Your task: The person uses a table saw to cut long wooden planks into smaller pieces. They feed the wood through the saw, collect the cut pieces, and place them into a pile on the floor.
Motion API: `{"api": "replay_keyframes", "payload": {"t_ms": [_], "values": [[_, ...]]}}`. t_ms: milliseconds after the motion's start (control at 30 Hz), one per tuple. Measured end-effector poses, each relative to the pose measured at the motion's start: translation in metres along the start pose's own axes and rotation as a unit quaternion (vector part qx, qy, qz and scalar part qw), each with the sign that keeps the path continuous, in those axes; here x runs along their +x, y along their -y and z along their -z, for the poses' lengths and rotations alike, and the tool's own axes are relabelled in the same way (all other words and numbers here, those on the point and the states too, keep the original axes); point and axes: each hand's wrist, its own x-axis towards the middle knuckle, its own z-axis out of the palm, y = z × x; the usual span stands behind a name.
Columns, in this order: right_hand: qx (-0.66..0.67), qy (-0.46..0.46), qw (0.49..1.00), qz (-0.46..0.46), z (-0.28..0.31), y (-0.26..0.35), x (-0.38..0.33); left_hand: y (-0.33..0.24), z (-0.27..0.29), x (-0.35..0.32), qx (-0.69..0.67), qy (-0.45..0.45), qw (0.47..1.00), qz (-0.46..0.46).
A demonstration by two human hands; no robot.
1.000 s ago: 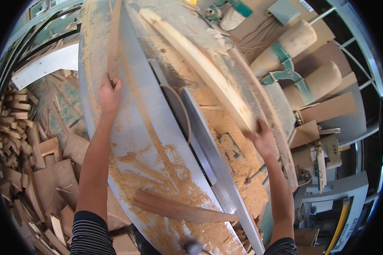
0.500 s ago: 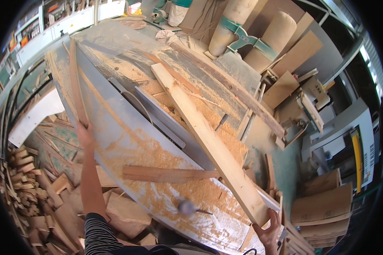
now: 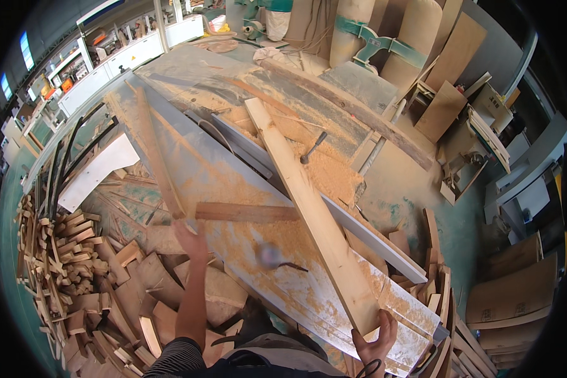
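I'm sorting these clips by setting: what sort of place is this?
Most likely a woodworking shop: a sawdust-covered saw table, a long plank held by the right hand, and a heap of wood offcuts on the floor.

Between the hands: sawdusty counter point(image 3: 233, 183) open, save a short slat point(image 3: 246, 212). Scrap pile point(image 3: 69, 264) crowds left; long plank point(image 3: 309, 208) bars right.

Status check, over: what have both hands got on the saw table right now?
Left hand grips thin strip. Right hand holds long plank's near end. Short strip lies crosswise between them, in sawdust.
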Motion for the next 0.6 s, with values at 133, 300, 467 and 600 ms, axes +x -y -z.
{"api": "replay_keyframes", "payload": {"t_ms": [133, 300, 467, 600], "values": [[0.005, 0.040, 0.997, -0.061, 0.036, -0.022, -0.052, -0.143, 0.069, -0.094, -0.527, 0.398, 0.710, 0.245], [0.030, 0.071, 0.995, -0.065, 0.080, -0.096, -0.148, -0.275, 0.113, -0.130, -0.649, 0.483, 0.360, 0.465], [-0.048, 0.118, 0.989, -0.076, 0.111, -0.149, -0.218, -0.341, 0.135, -0.170, -0.593, 0.528, 0.322, 0.516], [-0.040, 0.082, 0.991, -0.102, 0.107, -0.195, -0.248, -0.334, 0.155, -0.211, -0.614, 0.498, 0.319, 0.523]]}}
